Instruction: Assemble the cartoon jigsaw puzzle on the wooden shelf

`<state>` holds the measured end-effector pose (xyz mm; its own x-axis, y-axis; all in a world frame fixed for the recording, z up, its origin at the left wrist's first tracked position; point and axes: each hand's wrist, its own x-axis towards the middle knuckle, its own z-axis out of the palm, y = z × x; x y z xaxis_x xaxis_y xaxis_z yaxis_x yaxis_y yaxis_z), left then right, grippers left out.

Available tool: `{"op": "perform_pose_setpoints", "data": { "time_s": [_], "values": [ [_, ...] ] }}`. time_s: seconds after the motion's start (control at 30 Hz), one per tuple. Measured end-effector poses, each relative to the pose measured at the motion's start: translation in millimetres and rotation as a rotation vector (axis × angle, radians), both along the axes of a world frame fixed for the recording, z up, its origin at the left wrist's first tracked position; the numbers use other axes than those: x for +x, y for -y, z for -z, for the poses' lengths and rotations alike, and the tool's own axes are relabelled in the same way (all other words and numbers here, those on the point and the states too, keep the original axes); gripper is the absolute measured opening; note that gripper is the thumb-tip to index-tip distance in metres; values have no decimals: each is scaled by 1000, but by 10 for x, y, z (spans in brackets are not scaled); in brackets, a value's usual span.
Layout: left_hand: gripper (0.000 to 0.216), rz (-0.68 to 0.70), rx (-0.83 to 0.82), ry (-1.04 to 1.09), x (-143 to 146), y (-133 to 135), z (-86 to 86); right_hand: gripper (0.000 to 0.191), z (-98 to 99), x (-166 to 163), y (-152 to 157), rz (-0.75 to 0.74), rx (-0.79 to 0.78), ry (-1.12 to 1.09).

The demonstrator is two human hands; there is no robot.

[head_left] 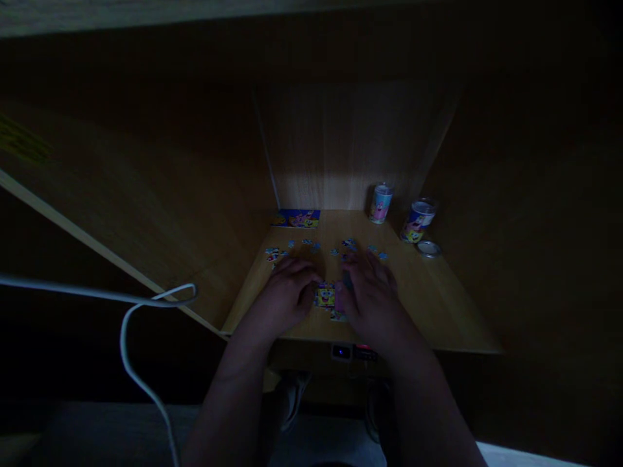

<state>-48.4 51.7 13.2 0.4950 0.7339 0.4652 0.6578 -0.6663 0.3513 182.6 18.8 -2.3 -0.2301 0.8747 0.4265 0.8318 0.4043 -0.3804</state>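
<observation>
Two hands: left hand [287,297], right hand [374,301], both half-open over assembled jigsaw section [326,296], grip unclear; loose pieces [306,242], picture card [296,218], printed tin [381,203], second tin [417,220] beyond.

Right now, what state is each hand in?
Left hand: open, palm down beside the jigsaw pieces, nothing visibly held.
Right hand: over the jigsaw pieces; cannot tell if holding one.
</observation>
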Motion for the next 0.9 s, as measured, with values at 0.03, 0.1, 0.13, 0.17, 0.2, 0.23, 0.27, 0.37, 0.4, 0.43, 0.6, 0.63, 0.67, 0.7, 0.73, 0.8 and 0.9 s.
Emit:
{"op": "perform_pose_setpoints", "data": {
  "time_s": [0.03, 0.1, 0.13, 0.17, 0.2, 0.23, 0.27, 0.37, 0.4, 0.43, 0.6, 0.63, 0.67, 0.7, 0.73, 0.8, 0.9],
  "values": [
    [26, -1, 0, -3, -2, 2, 0, 46, 17, -34, -11, -15, -12, 12],
    [28, -1, -4, -10, -6, 7, -6, 48, 50, -88, -26, -25, -39, 36],
    [28, -1, -7, -10, -7, 9, -10, 50, 62, -103, -29, -21, -49, 44],
    [29, -1, -12, -11, -6, 11, -16, 50, 71, -111, -31, -18, -56, 50],
    [28, -3, -16, -10, -4, 12, -21, 50, 78, -111, -30, -21, -62, 54],
    [28, -5, -21, -9, -1, 13, -27, 49, 82, -106, -29, -32, -67, 57],
    [28, -6, -25, -6, 3, 14, -33, 48, 85, -99, -28, -49, -71, 58],
    [27, -17, -34, -2, 16, 18, -42, 49, 104, -75, -32, -74, -51, 48],
    [26, -21, -33, -1, 20, 19, -43, 51, 115, -71, -36, -67, -37, 42],
    [26, -25, -31, -2, 23, 21, -43, 52, 127, -69, -40, -56, -24, 38],
    [24, -29, -26, -11, 35, 29, -51, 58, 151, -67, -32, -52, -38, 31],
    [25, -31, -26, -13, 35, 29, -52, 57, 143, -63, -24, -75, -43, 31],
    [26, -33, -26, -15, 34, 28, -53, 55, 132, -59, -16, -105, -48, 33],
    [26, -35, -27, -20, 32, 26, -52, 53, 120, -55, -8, -135, -51, 36],
    [27, -36, -30, -27, 29, 23, -50, 53, 107, -51, -3, -156, -51, 38],
    [32, -30, -43, -52, 23, 18, -38, 54, 88, -48, -1, -156, -47, 33],
    [46, -7, -95, -126, 15, 16, -9, 55, 79, -52, -11, -119, -34, 14]
  ]
}}
